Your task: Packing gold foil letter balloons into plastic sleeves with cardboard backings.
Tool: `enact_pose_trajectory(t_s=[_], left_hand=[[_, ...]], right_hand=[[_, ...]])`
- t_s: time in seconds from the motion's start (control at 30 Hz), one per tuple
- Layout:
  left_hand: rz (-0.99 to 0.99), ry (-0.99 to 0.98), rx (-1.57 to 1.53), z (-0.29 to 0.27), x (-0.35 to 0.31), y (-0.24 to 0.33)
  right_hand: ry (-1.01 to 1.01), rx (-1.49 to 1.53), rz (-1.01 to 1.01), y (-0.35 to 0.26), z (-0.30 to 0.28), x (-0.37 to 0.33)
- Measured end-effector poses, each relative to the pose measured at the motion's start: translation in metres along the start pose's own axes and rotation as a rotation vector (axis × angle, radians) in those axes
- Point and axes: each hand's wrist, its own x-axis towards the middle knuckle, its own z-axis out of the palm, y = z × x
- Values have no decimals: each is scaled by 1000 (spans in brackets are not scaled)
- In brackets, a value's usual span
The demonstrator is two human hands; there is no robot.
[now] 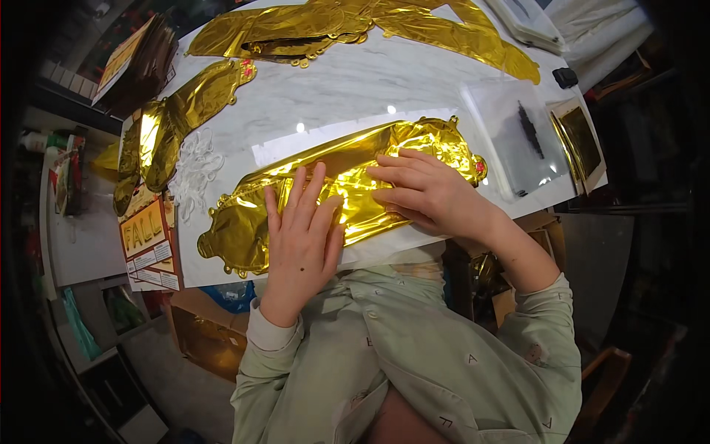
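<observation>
A flat gold foil balloon (353,181), deflated and creased, lies across the near part of the marble-patterned table in front of me. My left hand (299,237) rests palm down on its left half, fingers stretched and spread. Over its right half is my right hand (433,194), with fingers apart and slightly bent, their tips touching the shiny foil. Small tabs stick out along both ends of the balloon, and a red mark shows near its right end. What lies under my right palm is hidden.
More gold foil balloons (296,29) lie along the far edge and at the left. Beside them are white strings (196,174), a printed card (150,240) and a card stack (129,63). Clear plastic bags (510,140) and a small black object (565,78) sit right.
</observation>
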Motion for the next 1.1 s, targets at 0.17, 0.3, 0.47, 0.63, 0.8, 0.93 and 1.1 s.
enact_pose_trajectory(t_s=[0.17,0.3,0.47,0.63,0.8,0.93,1.1], left_hand=[[3,1,24,2,-1,0],[-16,5,10,5,-2,-2],[-41,-27,-38,3,1,0],[-38,-32,-33,5,-3,-2],[-34,-43,-4,5,-2,-2],[-22,-63,36,1,-1,0],[-21,-47,15,3,-1,0]], right_hand=[[9,69,21,2,-2,-3],[31,110,-22,4,-3,-3],[87,97,-64,6,-7,-4],[35,128,-38,-7,-21,-7],[45,122,-18,-4,-16,-14],[81,137,53,-6,-9,-19],[165,60,151,-24,7,-16]])
